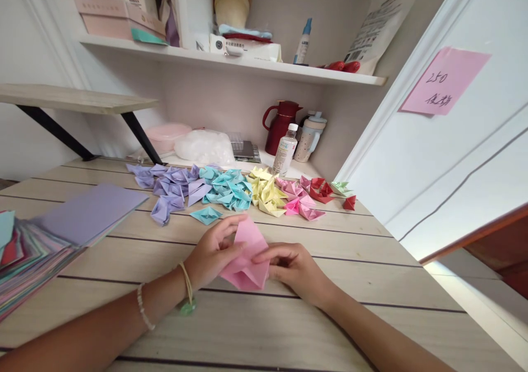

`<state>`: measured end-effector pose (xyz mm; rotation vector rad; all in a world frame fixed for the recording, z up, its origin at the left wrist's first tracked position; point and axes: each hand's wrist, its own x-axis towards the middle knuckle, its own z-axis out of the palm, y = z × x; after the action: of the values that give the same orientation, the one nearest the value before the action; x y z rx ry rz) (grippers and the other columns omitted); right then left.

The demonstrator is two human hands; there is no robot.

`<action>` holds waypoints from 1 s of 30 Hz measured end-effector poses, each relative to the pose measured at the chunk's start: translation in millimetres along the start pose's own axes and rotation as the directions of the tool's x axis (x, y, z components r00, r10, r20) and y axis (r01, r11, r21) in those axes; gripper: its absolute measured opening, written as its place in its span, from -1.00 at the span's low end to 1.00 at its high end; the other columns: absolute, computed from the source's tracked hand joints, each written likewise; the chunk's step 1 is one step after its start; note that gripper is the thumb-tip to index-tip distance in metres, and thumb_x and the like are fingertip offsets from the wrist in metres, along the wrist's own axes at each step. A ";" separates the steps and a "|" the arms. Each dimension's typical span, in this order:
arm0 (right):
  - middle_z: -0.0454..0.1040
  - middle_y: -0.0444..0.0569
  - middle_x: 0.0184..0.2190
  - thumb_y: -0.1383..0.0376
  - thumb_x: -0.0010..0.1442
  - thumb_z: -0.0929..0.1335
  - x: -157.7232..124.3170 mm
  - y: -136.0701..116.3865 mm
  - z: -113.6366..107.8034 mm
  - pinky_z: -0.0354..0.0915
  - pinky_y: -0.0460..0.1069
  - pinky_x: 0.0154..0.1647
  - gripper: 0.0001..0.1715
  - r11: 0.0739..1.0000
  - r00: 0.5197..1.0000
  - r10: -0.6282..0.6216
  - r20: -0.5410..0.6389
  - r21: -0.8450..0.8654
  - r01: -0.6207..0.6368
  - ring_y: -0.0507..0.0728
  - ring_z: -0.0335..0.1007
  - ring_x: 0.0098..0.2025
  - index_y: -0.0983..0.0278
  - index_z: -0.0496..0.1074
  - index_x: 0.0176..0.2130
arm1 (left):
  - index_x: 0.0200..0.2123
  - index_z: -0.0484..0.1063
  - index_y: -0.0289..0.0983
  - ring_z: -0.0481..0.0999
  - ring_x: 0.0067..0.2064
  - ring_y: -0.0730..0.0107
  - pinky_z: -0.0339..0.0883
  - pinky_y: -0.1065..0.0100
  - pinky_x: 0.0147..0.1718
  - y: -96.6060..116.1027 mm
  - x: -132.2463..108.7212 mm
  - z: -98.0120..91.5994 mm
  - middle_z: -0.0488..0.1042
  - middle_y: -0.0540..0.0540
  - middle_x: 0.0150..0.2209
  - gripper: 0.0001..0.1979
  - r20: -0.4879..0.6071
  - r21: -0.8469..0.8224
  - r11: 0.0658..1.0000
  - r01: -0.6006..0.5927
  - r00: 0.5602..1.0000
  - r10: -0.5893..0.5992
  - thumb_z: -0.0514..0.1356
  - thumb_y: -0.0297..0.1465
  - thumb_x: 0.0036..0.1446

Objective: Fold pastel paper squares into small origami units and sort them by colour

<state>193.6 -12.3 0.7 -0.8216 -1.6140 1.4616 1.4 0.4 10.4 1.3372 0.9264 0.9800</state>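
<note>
A partly folded sheet of pink origami paper (250, 239) is held just above the table between both hands. My left hand (215, 249) grips its left side, thumb in front and fingers behind. On the right edge, my right hand (295, 267) pinches the paper between thumb and fingers. The lower part of the sheet stands open in a pocket-like fold. Beyond the hands lie folded paper boats in groups: purple (173, 187), blue (229, 187), yellow (267, 191), pink (310, 211) and red (320, 189). One blue boat (206, 214) sits apart, nearest my left hand.
Stacks of coloured paper (37, 256) with a purple sheet (93, 209) on top lie at the left. A plastic bottle (285, 151), a red jug (282, 125) and a tumbler (310, 138) stand at the back. A small raised shelf (74, 98) is at the left.
</note>
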 end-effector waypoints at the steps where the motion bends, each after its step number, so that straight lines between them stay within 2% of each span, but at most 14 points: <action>1: 0.53 -0.03 -0.31 0.23 -0.02 0.43 -0.2 -1.0 1.0 0.32 -0.06 -0.32 -0.75 0.999 1.000 0.006 -0.015 -0.050 -0.007 0.07 0.41 -0.35 0.24 0.53 -0.27 | 0.16 0.08 -0.21 0.49 -0.34 0.33 0.31 0.40 -0.42 0.9 -0.9 1.0 0.45 -0.18 -0.14 -0.33 0.014 -0.026 1.000 -0.002 1.000 0.002 0.23 -0.31 -0.04; 3: 0.52 -0.03 -0.34 0.18 0.06 0.37 0.0 -1.0 1.8 0.32 -0.06 -0.34 -0.73 0.995 0.997 0.011 -0.081 -0.099 -0.019 0.04 0.39 -0.40 0.25 0.51 -0.23 | 0.22 -0.11 -0.17 0.50 -0.32 0.32 0.31 0.38 -0.38 3.6 -3.0 2.9 0.48 -0.16 -0.19 -0.23 0.060 -0.077 0.997 -0.004 0.998 0.009 0.21 -0.31 0.00; 5: 0.50 -0.04 -0.37 0.14 0.09 0.34 0.9 1.5 1.1 0.31 -0.05 -0.36 -0.72 0.995 0.986 0.016 -0.168 -0.091 -0.031 0.03 0.36 -0.42 0.26 0.49 -0.26 | 0.24 -0.21 -0.18 0.49 -0.28 0.31 0.29 0.35 -0.31 6.3 -5.2 4.6 0.49 -0.15 -0.23 -0.21 0.106 -0.096 0.995 0.007 0.994 0.004 0.18 -0.29 0.04; 8: 0.45 -0.07 -0.45 0.14 0.01 0.40 3.1 6.5 -0.7 0.28 -0.07 -0.38 -0.73 0.997 0.964 0.015 -0.264 -0.073 -0.035 0.03 0.33 -0.42 0.30 0.44 -0.36 | 0.25 -0.26 -0.18 0.48 -0.26 0.32 0.27 0.34 -0.27 6.4 -7.5 5.9 0.49 -0.17 -0.21 -0.20 0.159 -0.093 0.995 0.031 0.987 -0.016 0.17 -0.28 0.06; 11: 0.37 -0.15 -0.55 0.16 -0.09 0.46 4.7 7.9 -0.8 0.24 -0.11 -0.47 -0.65 1.000 0.952 0.006 -0.306 -0.006 -0.008 0.00 0.28 -0.49 0.28 0.37 -0.32 | 0.25 -0.37 -0.13 0.49 -0.28 0.31 0.28 0.33 -0.31 1.6 -7.0 5.6 0.46 -0.21 -0.11 -0.05 0.189 -0.097 0.994 0.054 0.981 -0.034 0.25 -0.33 -0.03; 14: 0.36 -0.18 -0.57 0.15 -0.10 0.46 4.5 6.0 0.5 0.23 -0.12 -0.52 -0.56 0.999 0.948 0.008 -0.319 0.041 0.006 -0.02 0.26 -0.53 0.26 0.31 -0.24 | 0.24 -0.23 -0.18 0.49 -0.23 0.26 0.30 0.33 -0.32 -2.3 -4.5 4.6 0.45 -0.26 -0.09 -0.09 0.190 -0.078 0.994 0.076 0.980 -0.060 0.27 -0.35 -0.06; 17: 0.40 -0.13 -0.53 0.12 -0.06 0.43 2.7 5.1 1.3 0.22 -0.11 -0.57 -0.58 0.998 0.932 0.012 -0.363 -0.049 -0.032 -0.01 0.25 -0.57 0.26 0.34 -0.23 | 0.21 -0.07 -0.24 0.50 -0.22 0.24 0.32 0.32 -0.30 -2.0 -2.9 4.0 0.44 -0.30 -0.07 -0.16 0.171 -0.034 0.996 0.077 0.983 -0.070 0.29 -0.34 -0.09; 21: 0.39 -0.12 -0.62 0.07 -0.05 0.41 0.6 4.9 2.4 0.22 -0.06 -0.58 -0.57 0.985 0.905 0.038 -0.423 -0.136 -0.105 0.06 0.29 -0.59 0.26 0.39 -0.21 | 0.20 -0.03 -0.23 0.51 -0.19 0.22 0.34 0.25 -0.22 -0.2 -2.3 4.2 0.45 -0.29 -0.07 -0.20 0.145 -0.041 0.998 0.052 0.988 -0.046 0.28 -0.33 -0.07; 25: 0.46 -0.08 -0.56 0.06 -0.02 0.39 -1.0 -0.9 5.7 0.24 -0.05 -0.52 -0.52 0.982 0.919 0.067 -0.389 -0.138 -0.130 0.09 0.35 -0.51 0.25 0.38 -0.14 | 0.17 0.06 -0.21 0.53 -0.22 0.22 0.34 0.21 -0.19 -1.6 -2.2 4.4 0.43 -0.27 -0.04 -0.22 0.081 -0.005 1.000 0.029 0.996 -0.029 0.31 -0.34 -0.13; 30: 0.48 -0.07 -0.52 0.10 -0.04 0.41 -2.6 -8.7 8.8 0.25 -0.06 -0.47 -0.51 0.976 0.934 0.070 -0.351 -0.171 -0.137 0.10 0.38 -0.46 0.26 0.37 -0.12 | 0.12 0.12 -0.21 0.53 -0.24 0.24 0.36 0.22 -0.21 -0.9 -4.3 6.0 0.39 -0.26 -0.01 -0.28 0.096 0.042 0.999 -0.015 0.995 0.011 0.31 -0.36 -0.13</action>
<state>187.5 -19.9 8.8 -1.2182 -1.4749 1.1618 5.7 -5.7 9.6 1.4156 0.8709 0.9024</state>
